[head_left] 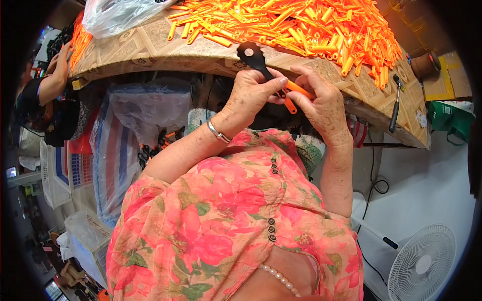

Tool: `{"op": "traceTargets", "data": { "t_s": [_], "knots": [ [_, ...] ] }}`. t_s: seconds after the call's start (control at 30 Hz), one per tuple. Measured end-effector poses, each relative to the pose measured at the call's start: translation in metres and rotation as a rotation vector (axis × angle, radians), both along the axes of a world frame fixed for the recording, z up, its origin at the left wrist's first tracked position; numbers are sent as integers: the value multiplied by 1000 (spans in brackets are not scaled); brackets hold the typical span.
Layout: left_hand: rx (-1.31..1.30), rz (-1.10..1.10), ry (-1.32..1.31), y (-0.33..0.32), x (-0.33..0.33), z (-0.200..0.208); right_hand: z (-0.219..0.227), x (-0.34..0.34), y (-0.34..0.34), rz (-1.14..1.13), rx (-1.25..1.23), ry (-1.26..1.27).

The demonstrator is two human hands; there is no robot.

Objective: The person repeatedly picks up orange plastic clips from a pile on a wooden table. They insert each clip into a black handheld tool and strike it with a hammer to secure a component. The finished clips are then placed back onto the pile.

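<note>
Pearl-bead necklace (278,277), white, worn at the neck of a pink-and-peach floral blouse (216,215) with dark round buttons. Silver metal bangle (218,131), on the left wrist. Left hand (253,93): thumb and fingers pinching a black, narrow-necked piece with a round scalloped head (257,61), held up just before the table edge, head pointing away from the body. Right hand (320,98): thumb and fingers closing about a slim orange plastic strip (299,89) that meets the left fingertips; a second orange end (290,106) juts below. Table (135,50), tan, geometric-patterned, carrying a broad heap of orange plastic strips (321,30), a translucent plastic bag (120,17) at left and a black-handled hand tool (395,110) at the right edge. White round fan (424,263), lower right. Co-worker's bare arm (54,83), far left, beside the table.
</note>
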State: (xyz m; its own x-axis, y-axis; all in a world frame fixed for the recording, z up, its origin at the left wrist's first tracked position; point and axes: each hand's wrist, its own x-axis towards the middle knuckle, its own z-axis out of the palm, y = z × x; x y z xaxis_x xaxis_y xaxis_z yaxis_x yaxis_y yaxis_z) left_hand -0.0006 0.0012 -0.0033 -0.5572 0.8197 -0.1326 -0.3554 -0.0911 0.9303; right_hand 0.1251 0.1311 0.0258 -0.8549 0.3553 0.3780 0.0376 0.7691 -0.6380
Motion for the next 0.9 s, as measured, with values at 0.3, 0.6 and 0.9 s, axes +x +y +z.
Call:
{"op": "traceTargets", "data": {
  "t_s": [0.3, 0.6, 0.9],
  "knots": [
    [117, 12, -247, 0, 1, -5, -20, -2, -7, -86, 313, 217],
    [142, -26, -342, -4, 1, 0, -27, 12, -14, -180, 127, 318],
    [164, -11, -395, -3, 11, -1, -37, 9, -18, -216, 190, 296]
  ]
}}
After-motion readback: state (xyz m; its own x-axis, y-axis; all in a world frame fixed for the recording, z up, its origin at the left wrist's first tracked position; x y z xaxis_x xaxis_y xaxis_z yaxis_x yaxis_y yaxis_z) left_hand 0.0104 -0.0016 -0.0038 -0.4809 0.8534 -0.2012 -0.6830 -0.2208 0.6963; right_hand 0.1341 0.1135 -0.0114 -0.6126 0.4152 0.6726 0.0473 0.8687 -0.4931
